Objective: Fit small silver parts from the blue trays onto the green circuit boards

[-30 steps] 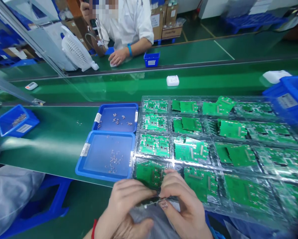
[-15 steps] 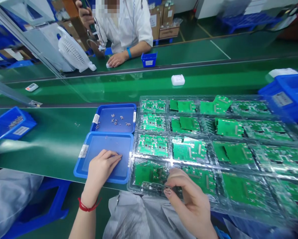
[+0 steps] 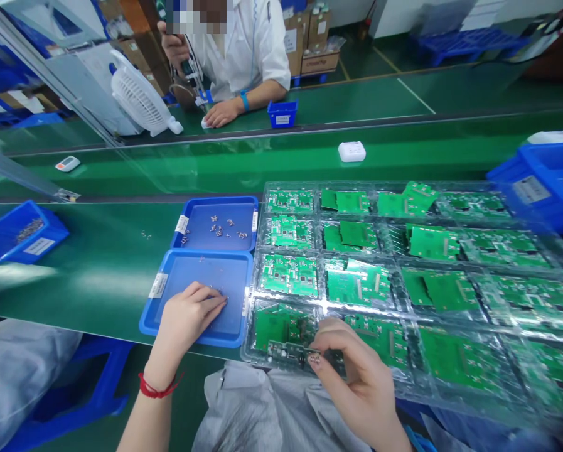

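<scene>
My left hand point(image 3: 189, 314), with a red string at the wrist, is over the lower blue tray point(image 3: 236, 267). Its thumb and fingertips are pinched together close to the tray floor beside a few tiny metal parts; whatever is between them is too small to make out. My right hand point(image 3: 359, 370) grips one end of a green circuit board point(image 3: 281, 353) between thumb and fingers, tilted so that I see it nearly edge-on. The board hangs above the near left corner of a clear plastic tray point(image 3: 321, 304), whose compartments hold many green circuit boards point(image 3: 290, 276).
Small screws lie in the upper blue tray point(image 3: 199, 220). A blue bin point(image 3: 50, 235) with metal parts stands at left, another blue bin point(image 3: 540, 182) at right. On the green belt rests a white case point(image 3: 351, 151). Across it, a co-worker's hand point(image 3: 222, 114) is near a power screwdriver.
My left hand has shifted slightly left and nearer to me, still over the lower tray. The white case moved right along the belt. The co-worker's screwdriver came down and right.
</scene>
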Demonstrator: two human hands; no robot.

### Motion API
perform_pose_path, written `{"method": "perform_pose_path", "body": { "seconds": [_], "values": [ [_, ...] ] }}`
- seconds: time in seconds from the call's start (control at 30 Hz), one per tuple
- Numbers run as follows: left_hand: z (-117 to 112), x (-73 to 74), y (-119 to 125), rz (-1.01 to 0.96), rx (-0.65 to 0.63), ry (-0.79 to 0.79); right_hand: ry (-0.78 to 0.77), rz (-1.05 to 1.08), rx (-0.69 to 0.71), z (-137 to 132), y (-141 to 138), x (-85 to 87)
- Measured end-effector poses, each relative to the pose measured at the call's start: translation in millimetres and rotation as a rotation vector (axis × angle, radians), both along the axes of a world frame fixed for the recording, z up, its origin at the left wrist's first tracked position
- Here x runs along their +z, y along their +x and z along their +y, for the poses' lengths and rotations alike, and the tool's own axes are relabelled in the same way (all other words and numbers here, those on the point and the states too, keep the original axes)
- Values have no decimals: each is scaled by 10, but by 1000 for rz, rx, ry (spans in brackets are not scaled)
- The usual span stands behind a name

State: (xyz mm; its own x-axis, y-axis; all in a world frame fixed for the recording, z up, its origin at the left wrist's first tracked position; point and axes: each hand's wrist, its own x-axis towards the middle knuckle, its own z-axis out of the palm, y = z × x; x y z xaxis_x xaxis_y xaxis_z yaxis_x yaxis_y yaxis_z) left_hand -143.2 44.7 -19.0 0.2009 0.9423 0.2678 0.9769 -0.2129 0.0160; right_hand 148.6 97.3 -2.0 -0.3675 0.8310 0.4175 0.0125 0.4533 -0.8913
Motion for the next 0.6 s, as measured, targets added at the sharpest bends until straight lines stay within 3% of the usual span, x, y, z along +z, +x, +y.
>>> {"method": "perform_pose_path", "body": {
  "seconds": [0.33,0.6],
  "values": [
    [11,142,-113,81,-43,-28,15,-31,11,34,-8,6],
    [106,75,5,107,-69,-36,8,-62,12,41,-36,-20]
  ]
}}
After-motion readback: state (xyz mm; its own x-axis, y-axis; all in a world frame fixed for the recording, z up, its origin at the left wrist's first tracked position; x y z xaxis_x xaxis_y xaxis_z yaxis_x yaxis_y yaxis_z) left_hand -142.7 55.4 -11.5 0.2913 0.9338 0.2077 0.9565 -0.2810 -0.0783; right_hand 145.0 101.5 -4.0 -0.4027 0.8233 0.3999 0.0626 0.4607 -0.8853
